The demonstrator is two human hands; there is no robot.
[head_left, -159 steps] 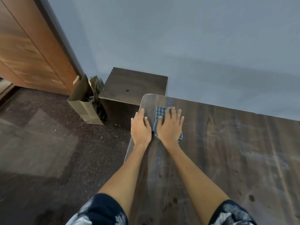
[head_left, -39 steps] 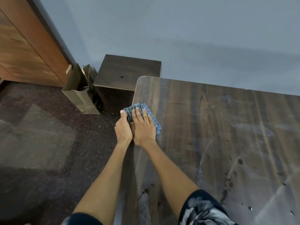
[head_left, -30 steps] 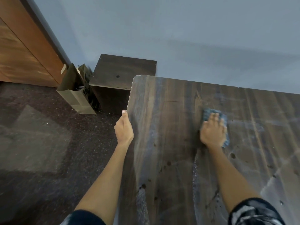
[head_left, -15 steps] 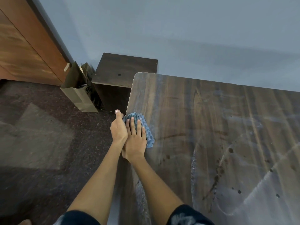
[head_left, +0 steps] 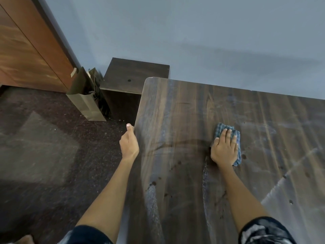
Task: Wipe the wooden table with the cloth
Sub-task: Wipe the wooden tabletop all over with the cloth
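The right hand [head_left: 224, 148] lies flat, fingers straight, pressing the blue checked cloth [head_left: 236, 138] onto the dark wooden worktop [head_left: 184, 111], well in from its left edge. The left hand [head_left: 129, 143] holds that left edge, thumb on top and fingers curled under out of sight. A brown paper bag [head_left: 88, 101] stands on the floor beside a dark low cabinet [head_left: 133, 74].

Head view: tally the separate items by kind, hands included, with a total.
Hands: 2, the left hand at the table edge, the right hand pressing the cloth
Blue checked cloth: 1
Wooden table: 1
Dark wooden cabinet: 1
Brown paper bag: 1
Total: 6
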